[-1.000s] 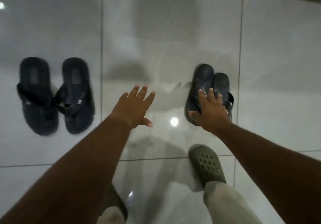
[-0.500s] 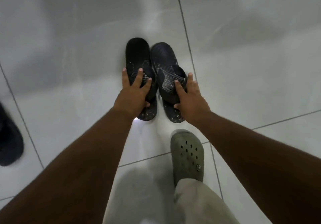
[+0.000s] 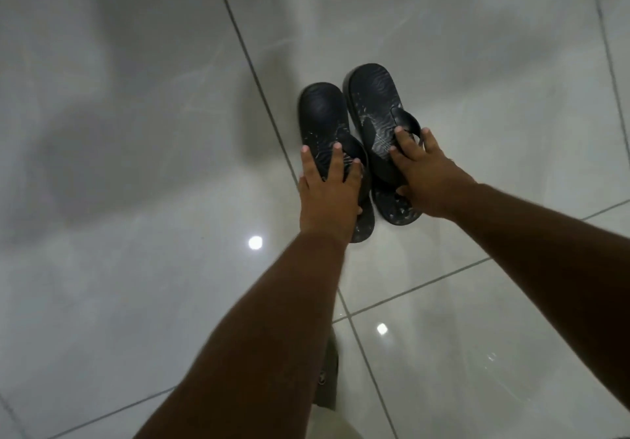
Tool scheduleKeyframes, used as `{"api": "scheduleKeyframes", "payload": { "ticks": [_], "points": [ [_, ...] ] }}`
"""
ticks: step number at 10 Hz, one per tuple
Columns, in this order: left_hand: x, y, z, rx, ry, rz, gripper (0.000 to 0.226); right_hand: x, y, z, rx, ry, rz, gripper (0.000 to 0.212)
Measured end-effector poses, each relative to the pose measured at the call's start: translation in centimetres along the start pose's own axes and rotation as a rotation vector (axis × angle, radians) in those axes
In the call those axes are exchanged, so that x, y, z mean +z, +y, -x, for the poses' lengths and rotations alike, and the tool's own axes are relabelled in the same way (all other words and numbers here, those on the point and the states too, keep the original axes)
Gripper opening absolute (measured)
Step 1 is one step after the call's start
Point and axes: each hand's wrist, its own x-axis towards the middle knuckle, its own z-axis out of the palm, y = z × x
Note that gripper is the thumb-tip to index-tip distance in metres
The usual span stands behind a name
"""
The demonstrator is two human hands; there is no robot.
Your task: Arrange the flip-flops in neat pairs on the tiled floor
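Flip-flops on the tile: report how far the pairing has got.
Done: the left flip-flop and right flip-flop lie side by side on the tiled floor, toes pointing the same way. In hand: the left hand rests on the left flip-flop, and the right hand grips the right flip-flop, which sits slightly ahead. Left: level the two and let go. No other flip-flops show in this view.

Olive clog [image 3: 329, 387], mostly hidden; two bright light reflections [image 3: 255, 242]

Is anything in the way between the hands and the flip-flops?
No, nothing visible is. The left hand rests on the left flip-flop and the right hand on the right flip-flop, side by side on the floor.
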Motion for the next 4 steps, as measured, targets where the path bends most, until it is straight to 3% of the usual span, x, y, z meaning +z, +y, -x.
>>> {"api": "scheduleKeyframes", "payload": {
  "ticks": [3, 4],
  "points": [
    [-0.6, 0.4, -0.1, -0.055, -0.031, 0.013, 0.09, -0.5, -0.1, -0.2, -0.005, -0.039, -0.021, 0.082],
    [-1.5, 0.0, 0.7, -0.029, -0.058, 0.024, 0.103, -2.1, -0.6, 0.9, 0.022, -0.02, 0.077, 0.088]
  ]
}}
